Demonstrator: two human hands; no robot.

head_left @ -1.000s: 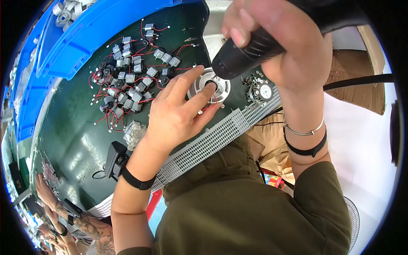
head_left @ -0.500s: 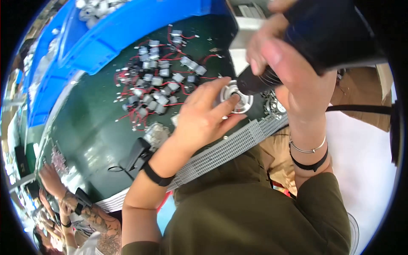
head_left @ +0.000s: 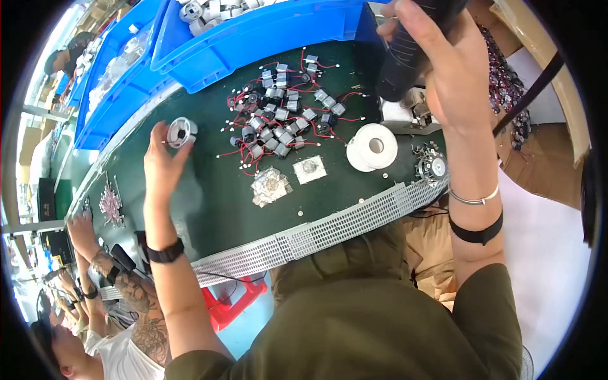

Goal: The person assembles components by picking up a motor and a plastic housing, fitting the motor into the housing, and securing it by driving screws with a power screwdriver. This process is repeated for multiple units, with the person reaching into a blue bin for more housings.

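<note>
My left hand (head_left: 166, 154), out over the left part of the green table, pinches a round white plastic housing (head_left: 174, 133) with a dark centre. In my right hand (head_left: 461, 79), raised at the upper right, is a black power screwdriver (head_left: 400, 66), its nose pointing down and clear of any part. Below that nose a round white fixture (head_left: 358, 155) with a hole in its top stands on the table. Between my hands lies a heap of small silver motors (head_left: 278, 130) with red wires.
Blue bins (head_left: 209, 66) of white and grey parts line the table's far side. Nearer lie two clear bags (head_left: 270, 187) of small parts, loose metal parts (head_left: 432, 166) and a grey perforated strip (head_left: 304, 237). A co-worker's tattooed arm (head_left: 130, 288) reaches in at left.
My left hand has left the white fixture and swung left, carrying the white housing. The screwdriver has lifted off the fixture, up and away. My view has shifted too.
</note>
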